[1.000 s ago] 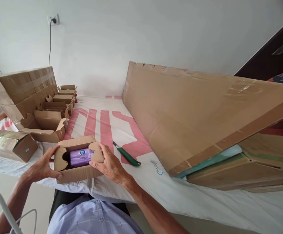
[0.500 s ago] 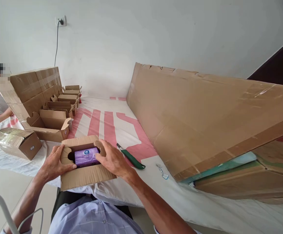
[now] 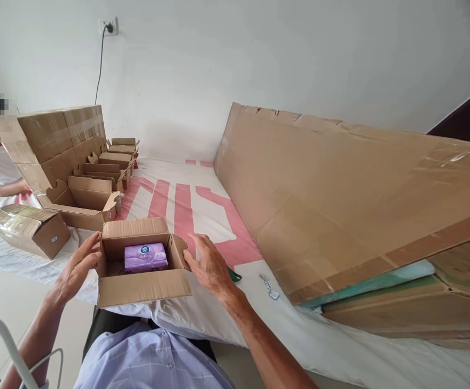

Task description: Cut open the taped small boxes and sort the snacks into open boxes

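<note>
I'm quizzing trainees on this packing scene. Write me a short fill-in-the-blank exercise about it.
1. The pack inside the open cardboard box is ____ in colour.
2. The left hand and right hand sit on opposite ____ of that box.
3. The sealed box to the left is wrapped in clear ____.
4. The cable on the wall runs up to a ____.

Missing words: purple; sides; tape; socket

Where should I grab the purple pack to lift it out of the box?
Come from above, since the box is open on top. The purple pack lies flat inside with cardboard walls all around, so pinching its two long edges, front and back, is probably easiest. Both hands rest outside the box.
</note>
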The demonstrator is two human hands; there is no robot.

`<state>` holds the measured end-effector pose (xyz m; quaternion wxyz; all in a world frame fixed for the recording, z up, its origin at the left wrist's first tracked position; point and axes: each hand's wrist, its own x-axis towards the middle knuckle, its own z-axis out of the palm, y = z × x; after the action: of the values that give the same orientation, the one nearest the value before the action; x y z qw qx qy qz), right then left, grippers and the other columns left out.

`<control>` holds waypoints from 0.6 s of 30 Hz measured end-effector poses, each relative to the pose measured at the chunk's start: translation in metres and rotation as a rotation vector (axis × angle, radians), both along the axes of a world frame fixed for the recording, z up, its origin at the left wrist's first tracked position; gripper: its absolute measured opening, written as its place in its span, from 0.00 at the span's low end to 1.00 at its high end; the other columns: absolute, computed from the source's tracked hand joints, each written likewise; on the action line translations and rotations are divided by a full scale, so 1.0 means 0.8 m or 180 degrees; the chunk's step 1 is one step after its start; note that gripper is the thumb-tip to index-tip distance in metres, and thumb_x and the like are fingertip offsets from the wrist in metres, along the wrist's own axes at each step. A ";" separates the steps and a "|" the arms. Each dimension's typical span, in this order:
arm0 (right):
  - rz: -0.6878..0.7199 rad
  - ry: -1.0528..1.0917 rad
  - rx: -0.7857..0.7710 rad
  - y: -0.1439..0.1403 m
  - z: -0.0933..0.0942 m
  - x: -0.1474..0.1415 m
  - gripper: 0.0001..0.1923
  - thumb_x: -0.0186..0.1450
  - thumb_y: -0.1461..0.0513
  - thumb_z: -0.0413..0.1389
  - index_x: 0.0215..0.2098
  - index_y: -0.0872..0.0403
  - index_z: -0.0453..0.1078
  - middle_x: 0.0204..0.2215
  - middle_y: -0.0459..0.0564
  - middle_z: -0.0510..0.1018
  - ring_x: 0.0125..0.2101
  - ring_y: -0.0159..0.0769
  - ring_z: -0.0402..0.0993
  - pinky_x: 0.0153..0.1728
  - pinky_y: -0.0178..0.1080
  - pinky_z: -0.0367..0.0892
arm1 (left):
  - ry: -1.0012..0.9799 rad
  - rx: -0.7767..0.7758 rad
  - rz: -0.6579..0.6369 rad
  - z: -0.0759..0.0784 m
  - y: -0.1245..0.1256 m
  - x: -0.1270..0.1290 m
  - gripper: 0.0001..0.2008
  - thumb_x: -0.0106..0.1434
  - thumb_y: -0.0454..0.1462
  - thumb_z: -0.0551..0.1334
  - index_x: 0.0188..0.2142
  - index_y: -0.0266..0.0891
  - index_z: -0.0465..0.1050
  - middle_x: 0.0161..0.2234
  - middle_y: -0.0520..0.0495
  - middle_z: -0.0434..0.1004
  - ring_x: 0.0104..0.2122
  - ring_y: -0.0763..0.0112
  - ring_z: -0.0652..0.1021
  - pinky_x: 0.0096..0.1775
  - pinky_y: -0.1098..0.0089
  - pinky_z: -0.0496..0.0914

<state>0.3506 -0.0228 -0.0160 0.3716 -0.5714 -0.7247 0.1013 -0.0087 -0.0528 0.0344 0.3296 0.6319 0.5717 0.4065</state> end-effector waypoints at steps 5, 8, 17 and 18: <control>0.0398 -0.0855 0.0437 0.003 0.034 -0.008 0.20 0.71 0.71 0.48 0.54 0.52 0.76 0.55 0.59 0.80 0.58 0.51 0.72 0.61 0.53 0.69 | -0.0193 0.0317 0.0571 -0.022 -0.009 -0.025 0.35 0.70 0.50 0.57 0.75 0.47 0.61 0.74 0.41 0.64 0.66 0.46 0.74 0.60 0.53 0.74; 0.0868 -0.1180 0.0542 0.004 0.063 -0.022 0.18 0.72 0.73 0.47 0.44 0.52 0.77 0.46 0.56 0.83 0.50 0.47 0.76 0.54 0.48 0.71 | 0.0619 0.0960 0.0642 -0.033 -0.012 -0.026 0.30 0.70 0.44 0.57 0.70 0.46 0.69 0.75 0.42 0.61 0.70 0.47 0.68 0.67 0.46 0.67; 0.1568 -0.2283 -0.0601 0.032 0.096 -0.081 0.09 0.67 0.61 0.67 0.43 0.53 0.76 0.45 0.56 0.82 0.47 0.48 0.79 0.43 0.41 0.67 | 0.1388 0.0657 0.0235 -0.035 -0.024 -0.004 0.32 0.72 0.55 0.60 0.68 0.43 0.71 0.68 0.37 0.73 0.71 0.39 0.67 0.68 0.39 0.64; 0.1563 -0.2354 -0.0662 0.037 0.093 -0.086 0.11 0.66 0.60 0.68 0.44 0.53 0.76 0.45 0.56 0.82 0.47 0.49 0.78 0.44 0.42 0.67 | 0.1367 0.0615 0.0133 -0.030 -0.027 0.000 0.36 0.70 0.56 0.62 0.71 0.44 0.67 0.69 0.36 0.71 0.70 0.39 0.68 0.68 0.40 0.65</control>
<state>0.2818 0.0070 0.0587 -0.0065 -0.4146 -0.9087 0.0478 -0.0090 -0.0742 0.0102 0.1299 0.7205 0.6001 0.3223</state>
